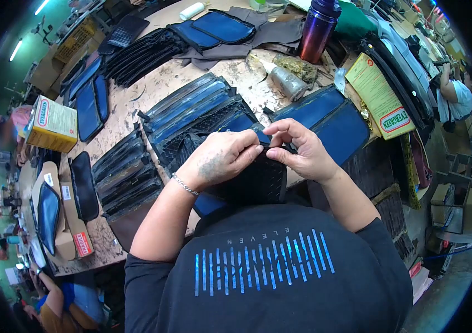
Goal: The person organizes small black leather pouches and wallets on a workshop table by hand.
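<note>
A black panel with a quilted surface (266, 180) hangs in front of my chest, partly hidden by my hands and shirt. My left hand (225, 158), with a chain bracelet at the wrist, is closed in a pinch on the panel's upper edge. Close beside it on the right, my right hand (301, 150) grips the same edge between thumb and curled forefinger. The fingertips of both hands nearly meet. Behind them lies a stack of black and blue panels (189, 102), its nearer part covered by my left hand. Another blue panel (336, 125) lies beyond my right hand.
Yellow Evergreen tins stand at left (53, 125) and right (380, 97). A metal bottle with a nozzle (289, 80) lies near a purple-red flask (318, 33). More stacked black pieces (125, 175) sit at left. Scraps litter the tabletop (116, 108). Other people work at both sides.
</note>
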Demonstrator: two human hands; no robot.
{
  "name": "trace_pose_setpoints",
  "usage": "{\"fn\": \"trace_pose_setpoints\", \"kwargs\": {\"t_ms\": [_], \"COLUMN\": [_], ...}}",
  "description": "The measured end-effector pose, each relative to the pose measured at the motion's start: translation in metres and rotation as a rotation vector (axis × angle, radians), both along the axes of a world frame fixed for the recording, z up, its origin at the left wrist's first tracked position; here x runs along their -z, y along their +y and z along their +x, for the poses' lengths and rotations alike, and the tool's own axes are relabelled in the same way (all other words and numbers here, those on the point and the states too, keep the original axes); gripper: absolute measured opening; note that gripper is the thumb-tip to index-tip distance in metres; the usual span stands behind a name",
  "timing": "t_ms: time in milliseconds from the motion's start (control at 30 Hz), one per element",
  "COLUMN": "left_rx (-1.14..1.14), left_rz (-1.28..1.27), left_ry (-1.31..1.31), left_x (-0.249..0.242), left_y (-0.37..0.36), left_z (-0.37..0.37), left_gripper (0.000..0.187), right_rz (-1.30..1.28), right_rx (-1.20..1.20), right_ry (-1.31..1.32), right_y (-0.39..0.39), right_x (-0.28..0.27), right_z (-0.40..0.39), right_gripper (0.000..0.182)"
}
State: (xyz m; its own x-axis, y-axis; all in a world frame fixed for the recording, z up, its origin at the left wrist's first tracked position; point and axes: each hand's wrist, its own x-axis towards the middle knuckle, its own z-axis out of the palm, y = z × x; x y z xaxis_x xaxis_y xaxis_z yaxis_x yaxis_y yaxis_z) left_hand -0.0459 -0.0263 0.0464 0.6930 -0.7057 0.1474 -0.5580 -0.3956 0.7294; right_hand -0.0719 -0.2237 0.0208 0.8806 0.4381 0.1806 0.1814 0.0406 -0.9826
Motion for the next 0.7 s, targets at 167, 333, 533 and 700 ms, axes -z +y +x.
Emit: {"fn": "trace_pose_setpoints", "kwargs": {"t_ms": [167,333,533,700], "left_rx": [-0.06,-0.046,-0.037,-0.071], "left_rz": [0.155,0.172,0.147,0.115], "left_ry": [0.143,0.251,0.169,0.115], "left_x": [0.002,0.0,0.007,0.007], "left_y": [0.016,0.025,0.025,0.023], "left_z": [0.01,0.011,0.007,0.008], "left_gripper": [0.023,0.023,0.015,0.015], "right_rz": [0.02,-0.075,-0.472,-0.99], "right_rx": [0.051,0.029,-0.139,-0.219], "right_ry": [-0.071,-0.089,-0.117,-0.313], "right_y": [-0.001,-0.001,-0.005,0.023], "right_x": [0.014,0.011,-0.011,-0.035], "right_z": [0.0,0.005,0.026,0.031], "right_gripper": [0.025,0.021,0.022,0.028]}}
